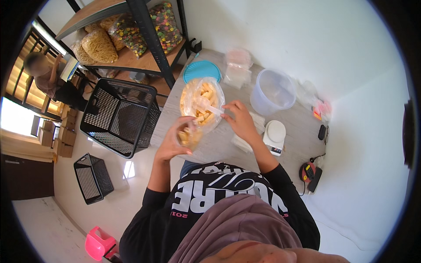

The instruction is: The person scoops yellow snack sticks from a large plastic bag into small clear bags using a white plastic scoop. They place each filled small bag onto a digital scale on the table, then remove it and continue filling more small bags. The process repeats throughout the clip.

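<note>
My left hand [169, 139] grips a small clear plastic bag [190, 135] with some pale yellow snack sticks in it. In my right hand [239, 120] is the handle of a translucent plastic scoop [210, 107]. The scoop's head reaches into a large clear bag [218, 95] full of snack sticks [205, 92], which stands open on the table. Just right of my right hand is a white digital kitchen scale [275, 133]. Stacked clear bags [243, 143] lie partly beneath my right forearm.
Behind the snack bag lies a blue round lid [202, 71]. A translucent tub [273, 93] and packs of plastic bags [237, 67] stand near the wall. A black basket [118, 116] adjoins the table's left edge. A cable reel [307, 172] sits at right. A person [49, 77] stands far left.
</note>
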`<state>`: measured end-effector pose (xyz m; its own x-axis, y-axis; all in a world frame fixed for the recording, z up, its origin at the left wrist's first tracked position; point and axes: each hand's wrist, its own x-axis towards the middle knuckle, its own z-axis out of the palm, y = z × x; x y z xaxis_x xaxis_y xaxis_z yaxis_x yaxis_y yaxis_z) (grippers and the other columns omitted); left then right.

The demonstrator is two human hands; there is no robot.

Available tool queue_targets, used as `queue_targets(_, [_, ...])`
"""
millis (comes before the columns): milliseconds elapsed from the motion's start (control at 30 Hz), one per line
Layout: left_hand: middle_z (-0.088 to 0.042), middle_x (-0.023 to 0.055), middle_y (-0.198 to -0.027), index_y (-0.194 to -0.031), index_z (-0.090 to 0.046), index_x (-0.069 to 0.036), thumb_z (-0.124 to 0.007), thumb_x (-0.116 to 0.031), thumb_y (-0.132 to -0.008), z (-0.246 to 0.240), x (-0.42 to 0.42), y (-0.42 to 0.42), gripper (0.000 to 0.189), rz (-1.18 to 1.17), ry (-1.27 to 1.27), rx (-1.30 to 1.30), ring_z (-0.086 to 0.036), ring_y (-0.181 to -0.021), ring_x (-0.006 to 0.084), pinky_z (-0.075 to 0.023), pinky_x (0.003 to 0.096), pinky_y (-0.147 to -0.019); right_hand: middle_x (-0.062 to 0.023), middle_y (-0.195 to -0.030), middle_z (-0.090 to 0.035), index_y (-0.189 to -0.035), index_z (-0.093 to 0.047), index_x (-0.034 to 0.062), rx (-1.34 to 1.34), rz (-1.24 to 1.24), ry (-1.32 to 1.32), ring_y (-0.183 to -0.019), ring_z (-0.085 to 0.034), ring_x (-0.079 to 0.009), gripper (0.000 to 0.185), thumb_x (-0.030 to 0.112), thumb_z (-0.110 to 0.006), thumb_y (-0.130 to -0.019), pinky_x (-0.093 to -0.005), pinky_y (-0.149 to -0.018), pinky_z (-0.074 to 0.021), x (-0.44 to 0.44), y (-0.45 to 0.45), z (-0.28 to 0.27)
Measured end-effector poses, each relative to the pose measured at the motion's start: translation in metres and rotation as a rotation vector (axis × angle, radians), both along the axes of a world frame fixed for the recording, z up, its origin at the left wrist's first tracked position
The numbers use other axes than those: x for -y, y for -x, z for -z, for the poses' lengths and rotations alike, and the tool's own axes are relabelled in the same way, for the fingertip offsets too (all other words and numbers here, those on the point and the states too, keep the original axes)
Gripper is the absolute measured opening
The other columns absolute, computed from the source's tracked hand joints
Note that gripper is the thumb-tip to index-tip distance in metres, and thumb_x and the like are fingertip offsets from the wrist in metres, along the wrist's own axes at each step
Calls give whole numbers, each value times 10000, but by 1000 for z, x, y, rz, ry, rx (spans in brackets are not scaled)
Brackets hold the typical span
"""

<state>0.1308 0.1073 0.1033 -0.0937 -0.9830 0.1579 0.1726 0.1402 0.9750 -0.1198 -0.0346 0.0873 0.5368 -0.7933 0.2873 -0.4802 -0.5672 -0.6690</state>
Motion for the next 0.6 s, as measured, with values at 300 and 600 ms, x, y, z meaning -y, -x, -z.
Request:
queue_targets(300, [-553,32,-1081,-1369,-505,-43,-903,-151,-634,37,-15,-29,843,-527,-107,-204,-571,-1066,179,-459,331,-990,-115,-976,-643,-1035,-696,50,-103,183,-61,-893,-649,-306,186,162,-724,-889,-423,-786,-519,-1,-20,14])
queue_targets(600, [-586,64,-1116,-1341,-516,-41,-898,-159,-651,30,-20,-57,798,-541,-137,0,-599,-1054,200,-494,352,-969,-86,-937,-683,-1025,-694,71,-62,168,226,-867,-627,-306,152,121,-705,-882,-427,-755,-502,-4,-3,-11])
